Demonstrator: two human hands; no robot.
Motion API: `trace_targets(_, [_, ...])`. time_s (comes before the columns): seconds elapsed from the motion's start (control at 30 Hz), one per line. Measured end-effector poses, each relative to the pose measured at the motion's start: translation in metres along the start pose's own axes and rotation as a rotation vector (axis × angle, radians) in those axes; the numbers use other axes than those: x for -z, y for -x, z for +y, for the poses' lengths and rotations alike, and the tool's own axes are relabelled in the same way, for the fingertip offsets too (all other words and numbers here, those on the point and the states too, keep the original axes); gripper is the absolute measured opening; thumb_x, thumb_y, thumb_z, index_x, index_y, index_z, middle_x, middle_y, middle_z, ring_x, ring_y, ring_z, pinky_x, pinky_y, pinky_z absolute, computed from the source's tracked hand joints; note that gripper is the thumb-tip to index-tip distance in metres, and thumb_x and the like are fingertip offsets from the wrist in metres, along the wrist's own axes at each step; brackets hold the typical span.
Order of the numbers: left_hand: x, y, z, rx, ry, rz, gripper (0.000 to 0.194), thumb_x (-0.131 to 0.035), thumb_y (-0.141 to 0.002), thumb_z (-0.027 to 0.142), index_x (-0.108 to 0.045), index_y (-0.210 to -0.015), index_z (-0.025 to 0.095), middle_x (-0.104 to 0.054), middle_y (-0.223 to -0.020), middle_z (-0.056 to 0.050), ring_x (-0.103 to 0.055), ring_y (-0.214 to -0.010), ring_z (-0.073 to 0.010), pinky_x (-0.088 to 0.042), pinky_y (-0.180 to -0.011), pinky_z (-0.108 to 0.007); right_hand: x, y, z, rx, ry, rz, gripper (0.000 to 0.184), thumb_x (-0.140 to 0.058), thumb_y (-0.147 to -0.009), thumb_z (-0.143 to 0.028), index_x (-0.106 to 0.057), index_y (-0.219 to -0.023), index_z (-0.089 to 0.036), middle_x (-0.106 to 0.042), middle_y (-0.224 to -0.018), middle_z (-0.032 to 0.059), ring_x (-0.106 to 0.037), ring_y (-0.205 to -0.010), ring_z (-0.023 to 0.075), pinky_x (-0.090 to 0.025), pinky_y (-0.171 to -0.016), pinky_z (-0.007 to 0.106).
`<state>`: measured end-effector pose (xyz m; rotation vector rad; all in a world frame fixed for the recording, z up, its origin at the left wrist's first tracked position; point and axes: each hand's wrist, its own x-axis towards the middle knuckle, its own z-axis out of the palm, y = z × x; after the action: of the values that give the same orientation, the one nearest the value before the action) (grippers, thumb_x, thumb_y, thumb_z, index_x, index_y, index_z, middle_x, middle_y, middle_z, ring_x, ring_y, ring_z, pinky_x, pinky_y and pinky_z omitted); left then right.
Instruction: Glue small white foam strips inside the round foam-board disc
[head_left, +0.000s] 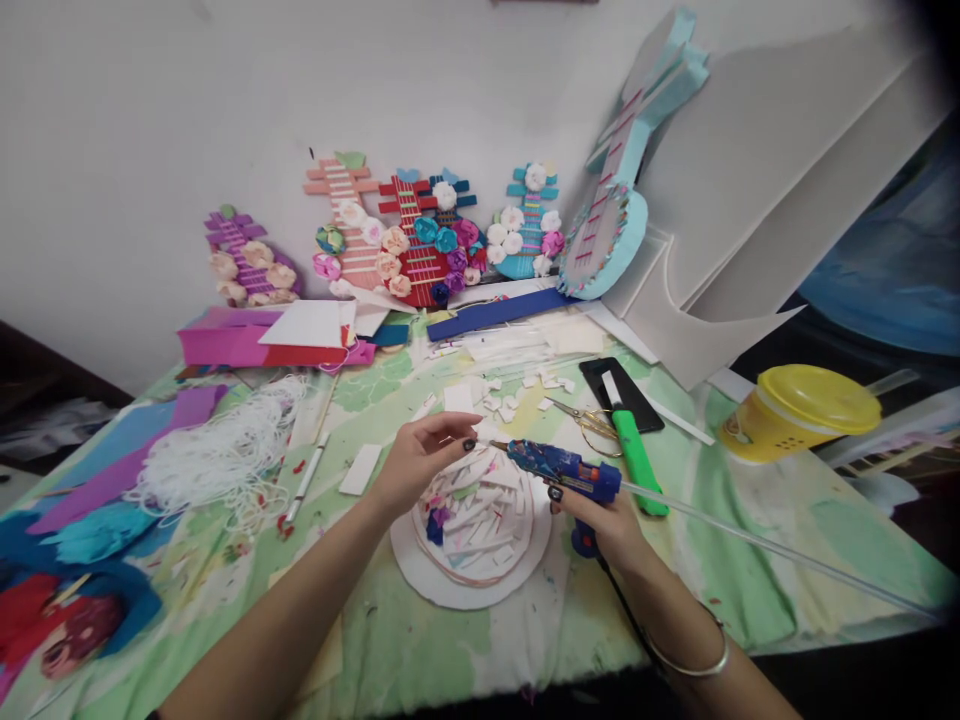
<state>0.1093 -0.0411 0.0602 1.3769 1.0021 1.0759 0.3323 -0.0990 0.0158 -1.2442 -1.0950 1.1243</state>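
My right hand (616,520) is wrapped round the handle of a blue hot glue gun (559,470), with a long clear glue stick (780,555) sticking out of its back. The nozzle points left, towards my left hand (424,455). Thumb and fingers of that hand are pinched on a small white piece (481,438) at the nozzle tip; its exact shape is hard to see. Below both hands lies a round white board (424,585) bearing a shallow round container (450,572), filled with white strips and coloured scraps (480,530).
Small white cut pieces (506,400), gold scissors (596,425), a green cutter (637,465) and a black phone (649,410) lie beyond. White string (225,450) is heaped left; a yellow tub (795,415) stands right. Flower-decorated paper guitars (420,265) lean against the wall.
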Motion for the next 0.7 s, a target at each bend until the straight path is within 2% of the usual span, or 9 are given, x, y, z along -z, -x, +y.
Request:
trace_targets(0.17, [0.0022,-0.0025,0.0027,0.018,-0.074,-0.066,0.021,-0.073,-0.067,0.025,-0.070,-0.085,0.014,-0.067,-0.080,-0.007,-0.060,-0.074,-0.0152,-0.048,-0.068,-0.025,0.0011,0.0000,0.0017,-0.012,0.000,-0.039,0.022,-0.070,-0.057,-0.040,-0.064,-0.058,-0.018,-0.060,-0.060,0.0023,-0.054,-0.062,0.0189,-0.044,-0.061,0.034])
trace_targets(0.3, [0.0012,-0.0028,0.0029,0.005,-0.118,-0.058,0.017,-0.072,-0.066,0.024,-0.070,-0.079,0.014,-0.069,-0.078,-0.008,-0.062,-0.073,-0.0173,-0.049,-0.068,-0.027,0.0022,-0.0008,0.0025,0.003,-0.004,-0.063,0.019,-0.070,-0.060,-0.036,-0.065,-0.059,-0.018,-0.060,-0.061,0.0019,-0.055,-0.062,0.0178,-0.045,-0.061,0.032])
trace_targets(0.47, [-0.0019,0.0001,0.0039,-0.213,-0.394,-0.021,0.012,-0.066,-0.070,0.019,-0.072,-0.079,0.015,-0.070,-0.075,-0.008,-0.061,-0.067,-0.0165,-0.046,-0.061,-0.026,0.0009,-0.0013,0.0016,0.025,-0.034,-0.111,0.019,-0.071,-0.060,-0.035,-0.066,-0.061,-0.017,-0.061,-0.060,0.0012,-0.055,-0.058,0.0154,-0.045,-0.056,0.028])
trace_targets(0.53, [-0.0035,0.0015,0.0045,-0.300,-0.482,-0.026,0.012,-0.064,-0.071,0.017,-0.072,-0.079,0.016,-0.070,-0.075,-0.008,-0.060,-0.066,-0.0162,-0.045,-0.061,-0.026,0.0002,-0.0007,0.0013,0.020,-0.043,-0.092,0.019,-0.072,-0.059,-0.035,-0.066,-0.060,-0.017,-0.060,-0.059,0.0011,-0.055,-0.058,0.0151,-0.046,-0.056,0.028])
trace_targets(0.63, [-0.0054,0.0027,0.0053,-0.349,-0.536,-0.026,0.013,-0.062,-0.071,0.015,-0.072,-0.080,0.017,-0.070,-0.075,-0.008,-0.060,-0.066,-0.0161,-0.045,-0.059,-0.026,0.0002,-0.0004,-0.0012,0.017,-0.034,-0.068,0.019,-0.072,-0.059,-0.035,-0.065,-0.057,-0.017,-0.060,-0.058,0.0011,-0.055,-0.057,0.0150,-0.046,-0.056,0.028])
trace_targets(0.7, [-0.0062,0.0032,0.0057,-0.350,-0.522,-0.015,0.014,-0.062,-0.072,0.016,-0.072,-0.081,0.018,-0.070,-0.076,-0.008,-0.060,-0.066,-0.0165,-0.045,-0.060,-0.026,0.0006,-0.0011,-0.0046,0.033,-0.034,-0.128,0.018,-0.071,-0.062,-0.034,-0.066,-0.059,-0.018,-0.060,-0.057,0.0008,-0.054,-0.056,0.0147,-0.045,-0.055,0.027])
